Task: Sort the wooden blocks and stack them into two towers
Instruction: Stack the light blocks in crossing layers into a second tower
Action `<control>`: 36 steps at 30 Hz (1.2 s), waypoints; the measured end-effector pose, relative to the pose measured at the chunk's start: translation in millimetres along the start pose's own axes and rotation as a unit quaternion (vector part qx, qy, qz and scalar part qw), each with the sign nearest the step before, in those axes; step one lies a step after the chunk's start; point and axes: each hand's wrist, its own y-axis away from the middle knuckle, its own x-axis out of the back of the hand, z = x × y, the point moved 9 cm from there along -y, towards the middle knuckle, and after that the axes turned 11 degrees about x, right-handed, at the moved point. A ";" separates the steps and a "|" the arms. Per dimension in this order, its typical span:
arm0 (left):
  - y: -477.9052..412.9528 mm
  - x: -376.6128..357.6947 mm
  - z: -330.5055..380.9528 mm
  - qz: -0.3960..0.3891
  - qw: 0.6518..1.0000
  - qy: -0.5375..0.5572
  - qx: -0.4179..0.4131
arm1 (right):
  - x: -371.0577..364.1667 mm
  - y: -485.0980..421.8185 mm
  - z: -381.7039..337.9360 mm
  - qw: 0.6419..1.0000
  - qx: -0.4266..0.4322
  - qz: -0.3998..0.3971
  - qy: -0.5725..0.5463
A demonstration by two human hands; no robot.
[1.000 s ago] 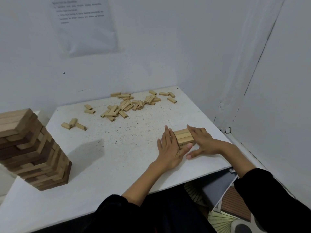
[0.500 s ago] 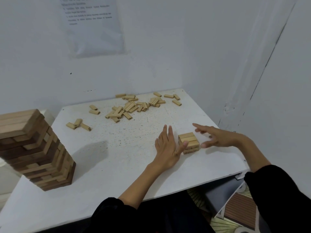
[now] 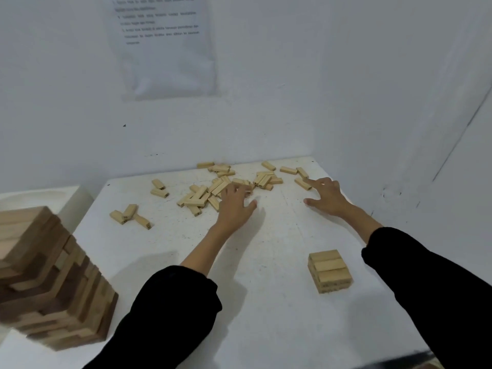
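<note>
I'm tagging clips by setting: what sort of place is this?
Probably a small partitioned test booth, not a home: bare white walls close round a white table, a printed sheet hangs above it, and loose blocks lie scattered at its far edge.

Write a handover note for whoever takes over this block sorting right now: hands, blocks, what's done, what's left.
Left hand: on the loose small blocks, grip unclear.
Right hand: open, index fingertip at a stray block.
Done: big tower stands at left; small stack begun, a few layers.
Left: stack the loose ones onto it.
</note>
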 end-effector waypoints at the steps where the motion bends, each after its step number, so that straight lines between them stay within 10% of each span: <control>1: -10.3 -0.6 -3.2 0.006 1.000 -0.009 0.005 | 1.2 -7.9 4.3 1.000 -0.007 0.014 0.013; 9: -55.4 -25.3 -17.4 -0.003 1.000 -0.023 -0.002 | 15.8 -48.3 22.5 0.989 -0.005 0.145 -0.008; 16: -52.6 -24.9 -21.6 0.089 0.995 0.000 -0.034 | 13.4 -65.2 -30.7 0.947 0.065 0.185 -0.253; 21: -51.2 -7.1 -27.8 0.143 0.981 0.130 -0.028 | -24.1 -91.8 -73.0 0.990 0.087 0.057 -0.098; 27: -46.2 5.6 -42.1 0.183 0.960 0.210 -0.014 | -27.6 -98.1 -56.3 0.975 -0.019 0.057 -0.214; 36: -25.2 17.4 -40.9 0.199 0.947 0.252 -0.025 | -27.7 -97.4 -69.9 0.996 -0.030 0.077 -0.039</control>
